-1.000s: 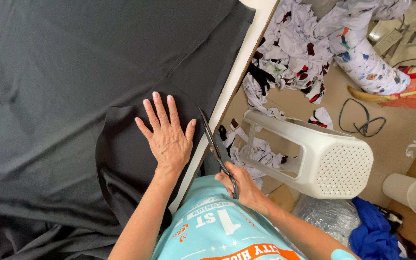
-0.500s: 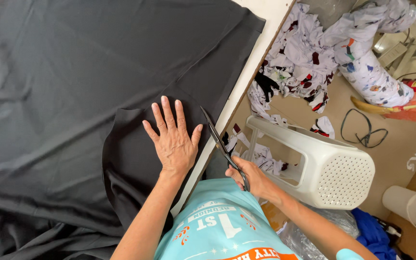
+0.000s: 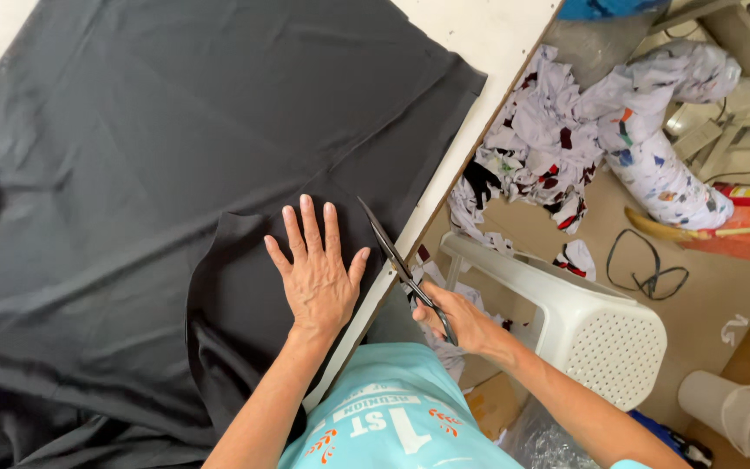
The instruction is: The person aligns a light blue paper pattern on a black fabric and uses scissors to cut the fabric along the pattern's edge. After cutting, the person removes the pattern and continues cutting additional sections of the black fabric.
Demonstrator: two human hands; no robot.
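My left hand [image 3: 316, 273] lies flat, fingers spread, on a black cut piece [image 3: 240, 321] that rests on a large spread of black fabric [image 3: 175, 148] on the white table [image 3: 488, 35]. My right hand [image 3: 457, 321] grips the handles of long black scissors [image 3: 392, 256]. The blades point up and away along the fabric's right edge, just right of my left thumb, near the table's edge.
A white plastic stool [image 3: 583, 334] lies tipped on the floor to the right. Printed white cloth scraps [image 3: 583, 139] are piled behind it. A black cord [image 3: 648, 269], a white bucket [image 3: 735, 412] and an orange and yellow thing [image 3: 731, 230] are on the floor too.
The view has shifted a little. My left hand stays flat on the black piece. My right hand keeps the scissors at the fabric's edge, much as before.
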